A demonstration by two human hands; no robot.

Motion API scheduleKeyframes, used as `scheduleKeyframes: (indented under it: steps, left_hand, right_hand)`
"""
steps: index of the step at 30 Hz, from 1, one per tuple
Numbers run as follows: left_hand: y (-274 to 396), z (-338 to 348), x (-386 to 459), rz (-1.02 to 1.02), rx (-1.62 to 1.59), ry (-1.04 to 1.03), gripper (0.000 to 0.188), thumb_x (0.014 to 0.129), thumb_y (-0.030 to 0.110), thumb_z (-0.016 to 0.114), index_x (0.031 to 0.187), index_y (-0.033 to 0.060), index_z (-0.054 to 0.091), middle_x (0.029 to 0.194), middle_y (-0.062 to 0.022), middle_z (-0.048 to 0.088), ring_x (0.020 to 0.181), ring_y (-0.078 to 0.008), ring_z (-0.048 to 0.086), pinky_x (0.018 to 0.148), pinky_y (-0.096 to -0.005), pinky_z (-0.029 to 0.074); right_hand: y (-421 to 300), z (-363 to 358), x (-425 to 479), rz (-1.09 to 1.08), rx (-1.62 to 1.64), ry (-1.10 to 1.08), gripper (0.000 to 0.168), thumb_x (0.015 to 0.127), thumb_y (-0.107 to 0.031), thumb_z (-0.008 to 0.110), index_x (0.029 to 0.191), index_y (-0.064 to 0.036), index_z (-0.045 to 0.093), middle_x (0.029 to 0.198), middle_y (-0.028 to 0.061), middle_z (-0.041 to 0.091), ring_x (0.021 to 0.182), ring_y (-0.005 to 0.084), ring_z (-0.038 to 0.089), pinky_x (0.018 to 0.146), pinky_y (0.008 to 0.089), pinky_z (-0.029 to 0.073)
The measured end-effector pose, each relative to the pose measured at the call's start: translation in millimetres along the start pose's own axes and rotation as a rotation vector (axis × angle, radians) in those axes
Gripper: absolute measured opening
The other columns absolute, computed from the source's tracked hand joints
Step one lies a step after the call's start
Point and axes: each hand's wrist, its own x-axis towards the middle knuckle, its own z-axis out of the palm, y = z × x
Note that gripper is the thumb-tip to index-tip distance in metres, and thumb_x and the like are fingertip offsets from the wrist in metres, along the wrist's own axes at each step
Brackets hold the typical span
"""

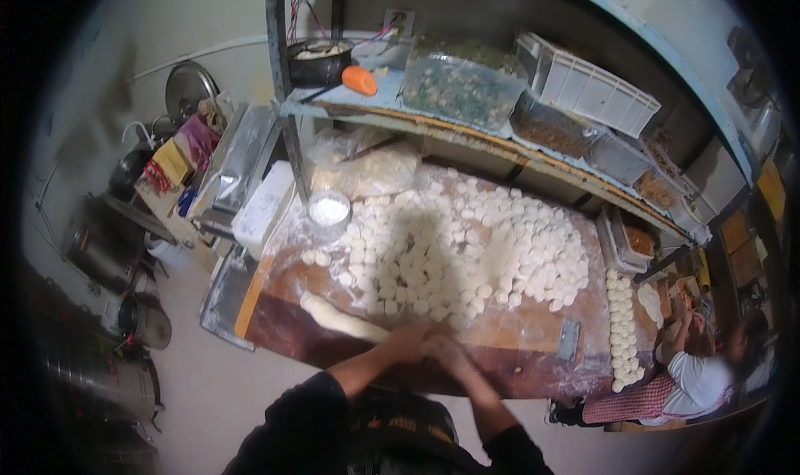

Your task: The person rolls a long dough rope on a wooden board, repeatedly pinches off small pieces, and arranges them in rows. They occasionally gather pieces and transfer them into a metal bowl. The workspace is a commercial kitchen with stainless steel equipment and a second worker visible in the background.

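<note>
A long rope of pale dough point(340, 320) lies near the front edge of the floured wooden table point(506, 369). My left hand point(407, 342) is closed around its right end, which the fingers cover. Close against it is my right hand point(445, 354), with fingers bent; blur hides whether it holds dough. Beyond both hands, many small dough pieces point(415, 269) dusted with flour spread over the table, partly in my shadow. A few more dough pieces point(317, 258) sit apart at the left. To the right lies a metal dough scraper point(567, 340).
A tub of flour point(329, 212) stands at the back left. Above the table's back runs a shelf point(381, 114) with filling containers point(462, 90) and a white basket point(597, 90). At the right, rows of shaped dough point(622, 331) lie near a co-worker point(694, 381).
</note>
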Motion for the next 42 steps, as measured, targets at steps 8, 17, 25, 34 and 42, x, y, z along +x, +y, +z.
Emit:
scheduleKeyframes:
  steps: [8, 17, 25, 34, 42]
  left_hand:
    - [31.3, 61.6, 14.9, -0.102, 0.682, 0.295, 0.032, 0.086, 0.029, 0.060, 0.109, 0.0075, 0.060, 0.106, -0.0153, 0.068, 0.100, -0.0337, 0.066, 0.102, -0.0561, 0.036]
    - [37.9, 46.6, 21.2, -0.177, 0.307, -0.140, 0.033, 0.089, 0.037, 0.057, 0.104, 0.0082, 0.065, 0.122, -0.0183, 0.060, 0.114, -0.0287, 0.060, 0.098, -0.0631, 0.037]
    - [17.1, 10.7, 13.7, -0.146, 0.261, -0.163, 0.047, 0.085, 0.025, 0.063, 0.126, 0.0027, 0.053, 0.120, -0.0235, 0.061, 0.109, -0.0409, 0.062, 0.094, -0.0585, 0.041]
    - [33.0, 84.1, 3.9, 0.151, 0.583, 0.417, 0.029, 0.090, 0.025, 0.052, 0.114, 0.0099, 0.059, 0.106, -0.0132, 0.069, 0.100, -0.0305, 0.065, 0.093, -0.0571, 0.037]
    - [36.5, 52.3, 21.5, -0.191, 0.266, -0.049, 0.027, 0.085, 0.026, 0.059, 0.106, 0.0089, 0.062, 0.111, -0.0176, 0.065, 0.104, -0.0349, 0.064, 0.095, -0.0569, 0.041]
  right_hand:
    - [-9.5, 18.2, 6.7, 0.591, 0.756, 0.509, 0.027, 0.097, -0.026, 0.060, 0.105, -0.001, 0.065, 0.092, 0.0113, 0.067, 0.087, 0.0196, 0.065, 0.074, 0.0346, 0.053]
    - [-65.9, -32.4, -58.9, 0.257, 0.477, 0.282, 0.020, 0.088, -0.010, 0.061, 0.105, 0.000, 0.062, 0.089, 0.0121, 0.067, 0.075, 0.0233, 0.062, 0.070, 0.0347, 0.053]
    - [12.2, 24.2, -26.8, 0.144, 0.180, 0.402, 0.029, 0.095, -0.026, 0.060, 0.110, -0.001, 0.063, 0.098, 0.0174, 0.067, 0.089, 0.0292, 0.066, 0.079, 0.0397, 0.053]
    - [93.0, 36.1, -12.7, -0.085, -0.537, 0.440, 0.017, 0.089, -0.017, 0.055, 0.092, -0.004, 0.067, 0.092, 0.0204, 0.067, 0.086, 0.0387, 0.065, 0.079, 0.0462, 0.052]
    - [-57.0, -42.0, -49.9, 0.033, 0.841, 0.261, 0.013, 0.094, -0.011, 0.061, 0.084, -0.003, 0.063, 0.079, 0.0065, 0.064, 0.068, 0.0172, 0.062, 0.063, 0.0368, 0.052]
